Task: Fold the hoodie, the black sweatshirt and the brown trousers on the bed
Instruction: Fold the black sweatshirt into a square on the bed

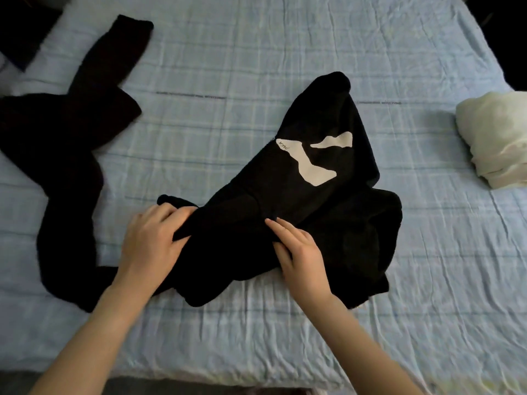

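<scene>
Bed (pixel 285 67) with a pale blue checked sheet, creased all over, fills the view. Dark garment (pixel 62 132) sprawls across the left side, one long limb running up toward the far left corner and another trailing down toward the near edge; whether it has sleeves or legs cannot be told in this light. Black sweatshirt (pixel 328 223) lies crumpled in a heap at mid-bed, just right of centre, its near edge bunched and a peak of cloth pointing away from the person. Cream folded bundle (pixel 496 138) sits at the right edge, well apart from the sweatshirt. Both bare forearms reach in from the near edge, angled inward toward the heap. Left hand (pixel 148 243) is on the sweatshirt's left end, knuckles up, fingers curled over a roll of black cloth and thumb beneath it, gripping the roll. Right hand (pixel 302 255) lies palm down on the middle of the heap, its fingers (pixel 281 228) straight and together, pointing up and left, pressing the cloth flat. White logo patches (pixel 310 166) show on the sweatshirt beyond both hands.
</scene>
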Demonstrator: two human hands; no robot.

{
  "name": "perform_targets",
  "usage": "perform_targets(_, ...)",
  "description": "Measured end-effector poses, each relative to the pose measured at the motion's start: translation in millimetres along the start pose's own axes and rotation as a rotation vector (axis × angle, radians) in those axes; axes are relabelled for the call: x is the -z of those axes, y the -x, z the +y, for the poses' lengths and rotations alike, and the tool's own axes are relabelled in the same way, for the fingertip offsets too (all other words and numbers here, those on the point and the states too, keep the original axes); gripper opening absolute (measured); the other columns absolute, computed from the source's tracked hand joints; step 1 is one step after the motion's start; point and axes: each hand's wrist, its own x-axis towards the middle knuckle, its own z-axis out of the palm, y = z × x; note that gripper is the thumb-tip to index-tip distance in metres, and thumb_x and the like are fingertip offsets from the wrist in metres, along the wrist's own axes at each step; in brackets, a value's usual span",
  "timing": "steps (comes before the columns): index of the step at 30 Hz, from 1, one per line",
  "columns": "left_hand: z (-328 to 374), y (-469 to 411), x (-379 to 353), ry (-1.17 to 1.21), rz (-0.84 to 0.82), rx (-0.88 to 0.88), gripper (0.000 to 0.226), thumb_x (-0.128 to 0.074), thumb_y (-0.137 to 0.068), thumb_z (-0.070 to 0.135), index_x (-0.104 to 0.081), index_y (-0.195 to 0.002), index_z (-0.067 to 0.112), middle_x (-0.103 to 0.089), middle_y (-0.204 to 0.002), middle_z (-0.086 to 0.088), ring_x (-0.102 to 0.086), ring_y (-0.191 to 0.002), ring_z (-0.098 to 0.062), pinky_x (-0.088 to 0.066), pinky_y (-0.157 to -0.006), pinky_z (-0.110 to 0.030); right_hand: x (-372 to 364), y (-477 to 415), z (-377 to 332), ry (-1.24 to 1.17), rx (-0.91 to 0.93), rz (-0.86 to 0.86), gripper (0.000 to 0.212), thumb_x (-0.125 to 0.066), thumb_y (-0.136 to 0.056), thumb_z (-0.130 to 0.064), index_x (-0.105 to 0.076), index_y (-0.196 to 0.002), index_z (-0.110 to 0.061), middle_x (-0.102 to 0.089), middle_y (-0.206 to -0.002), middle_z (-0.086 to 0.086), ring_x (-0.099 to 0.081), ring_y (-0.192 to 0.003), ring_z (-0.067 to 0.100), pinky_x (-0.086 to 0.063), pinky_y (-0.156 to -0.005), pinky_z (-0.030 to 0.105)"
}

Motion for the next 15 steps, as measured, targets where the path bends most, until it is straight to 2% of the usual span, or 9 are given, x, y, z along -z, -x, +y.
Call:
perform_targets(2,-34,13,8,-0.097,-0.051,0.107,0.041,-0.079,-0.075,0.017,-0.066,-0.114,0.013,-0.061,-0.089,-0.008,-0.059,-0.081,-0.034,-0.047,-0.071,-0.047,-29,-8,-18,-0.007,0.030,-0.163,0.049,-0.057,-0.102,-0.024,-0.046,-0.149,-0.031,-0.042,-0.156,-0.005,-0.039,-0.140,0.025,-0.034,-0.117,0.039)
perform_targets(3,-48,17,9,-0.169,-0.141,0.219,0.043,-0.077,-0.079,0.022,-0.064,-0.118,0.015,-0.063,-0.094,-0.010,-0.060,-0.089,-0.035,-0.047,-0.078,-0.051,-40,-11,-22,-0.023,0.037,-0.285,0.054,-0.058,-0.101,-0.029,-0.040,-0.152,-0.034,-0.035,-0.160,-0.008,-0.034,-0.145,0.021,-0.032,-0.118,0.037)
perform_targets(5,-59,23,4,-0.333,-0.411,0.500,0.064,-0.073,-0.083,0.033,-0.047,-0.139,0.020,-0.055,-0.123,-0.017,-0.048,-0.118,-0.037,-0.036,-0.101,-0.062,-54,-13,-20,-0.022,0.045,-0.426,0.061,-0.058,-0.101,-0.034,-0.031,-0.155,-0.039,-0.023,-0.164,-0.013,-0.025,-0.149,0.014,-0.027,-0.121,0.032)
perform_targets(6,-58,24,-1,-0.368,-0.488,0.565,0.077,-0.072,-0.083,0.037,-0.033,-0.148,0.022,-0.044,-0.138,-0.019,-0.036,-0.131,-0.038,-0.027,-0.108,-0.064,-54,-12,-16,0.009,0.053,-0.392,0.061,-0.057,-0.101,-0.035,-0.030,-0.155,-0.039,-0.021,-0.164,-0.013,-0.023,-0.149,0.013,-0.024,-0.122,0.029)
perform_targets(7,-52,22,-9,-0.343,-0.492,0.523,0.084,-0.071,-0.084,0.037,-0.025,-0.152,0.020,-0.034,-0.148,-0.020,-0.027,-0.138,-0.039,-0.023,-0.112,-0.064,-51,-12,-11,0.060,0.063,-0.305,0.059,-0.055,-0.102,-0.034,-0.031,-0.155,-0.037,-0.023,-0.164,-0.011,-0.023,-0.150,0.014,-0.022,-0.122,0.030)
perform_targets(8,-40,19,-19,-0.276,-0.419,0.392,0.082,-0.068,-0.085,0.035,-0.025,-0.153,0.016,-0.030,-0.152,-0.020,-0.025,-0.141,-0.039,-0.022,-0.113,-0.062,-46,-13,-4,0.128,0.067,-0.202,0.056,-0.054,-0.103,-0.032,-0.033,-0.155,-0.034,-0.027,-0.163,-0.009,-0.023,-0.151,0.017,-0.021,-0.123,0.034)
perform_targets(10,-2,10,-45,-0.140,-0.259,0.070,0.067,-0.055,-0.093,0.036,-0.032,-0.152,0.014,-0.032,-0.156,-0.014,-0.028,-0.144,-0.034,-0.023,-0.116,-0.057,-30,-17,15,0.299,0.025,-0.055,0.054,-0.049,-0.104,-0.031,-0.032,-0.156,-0.031,-0.027,-0.163,-0.006,-0.018,-0.153,0.022,-0.017,-0.124,0.043)
perform_targets(11,18,4,-57,-0.092,-0.229,-0.034,0.062,-0.045,-0.096,0.040,-0.032,-0.152,0.016,-0.032,-0.157,-0.010,-0.028,-0.145,-0.031,-0.023,-0.116,-0.056,-21,-21,27,0.392,-0.015,-0.018,0.055,-0.045,-0.105,-0.033,-0.028,-0.157,-0.033,-0.024,-0.165,-0.005,-0.013,-0.154,0.023,-0.014,-0.125,0.047)
perform_targets(15,52,-25,-120,-0.084,-0.348,-0.061,0.061,-0.025,-0.100,0.050,-0.024,-0.155,0.024,-0.025,-0.160,-0.008,-0.023,-0.148,-0.031,-0.018,-0.117,-0.058,6,-46,87,0.612,-0.169,0.079,0.056,-0.033,-0.105,-0.045,-0.017,-0.158,-0.040,-0.015,-0.167,-0.006,-0.003,-0.155,0.023,-0.003,-0.121,0.056)
